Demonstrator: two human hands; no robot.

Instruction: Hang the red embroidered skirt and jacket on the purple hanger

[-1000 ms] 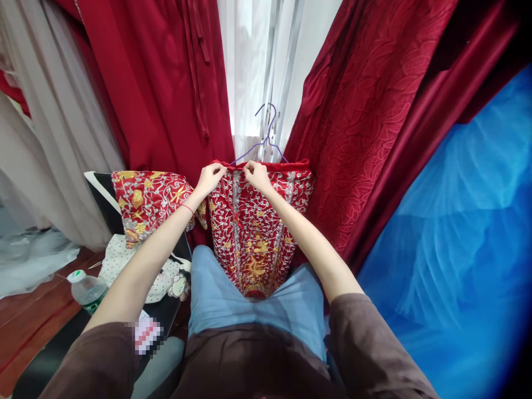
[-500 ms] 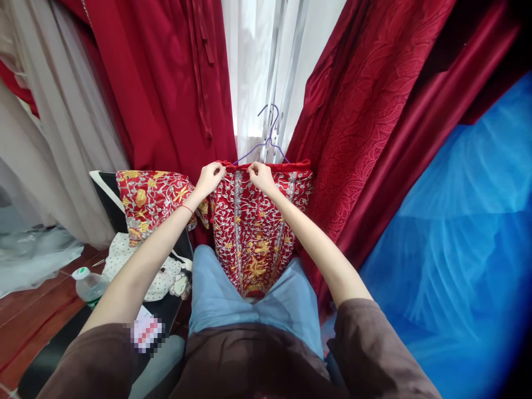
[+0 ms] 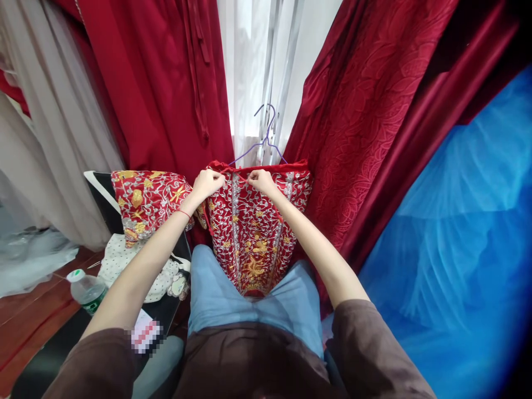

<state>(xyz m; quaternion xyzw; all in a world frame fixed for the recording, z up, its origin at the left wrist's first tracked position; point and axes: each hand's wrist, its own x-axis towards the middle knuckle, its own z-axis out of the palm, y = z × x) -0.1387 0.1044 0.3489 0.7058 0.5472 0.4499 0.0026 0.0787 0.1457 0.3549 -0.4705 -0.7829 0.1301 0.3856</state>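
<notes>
A red skirt-like garment (image 3: 260,221), embroidered in silver and gold, hangs in front of my knees from a purple wire hanger (image 3: 267,133). Just below its red top band, a thin red cord (image 3: 238,174) runs between my two hands. My left hand (image 3: 209,183) is closed in a pinch on the cord near the garment's left corner. Around the middle of the top edge, my right hand (image 3: 261,182) pinches the same cord, fingertips pressed together. The lower end of the garment lies between my thighs.
A matching embroidered piece (image 3: 145,199) drapes over a black chair (image 3: 102,199) at left. On the seat are a dotted white cloth bag (image 3: 116,257) and a plastic bottle (image 3: 85,291). Red gowns (image 3: 166,83) hang ahead; a blue tulle dress (image 3: 457,233) fills the right.
Both hands have come slightly down from the top band, and the red cord now shows stretched between them. The view has shifted a little, moving the scene slightly left.
</notes>
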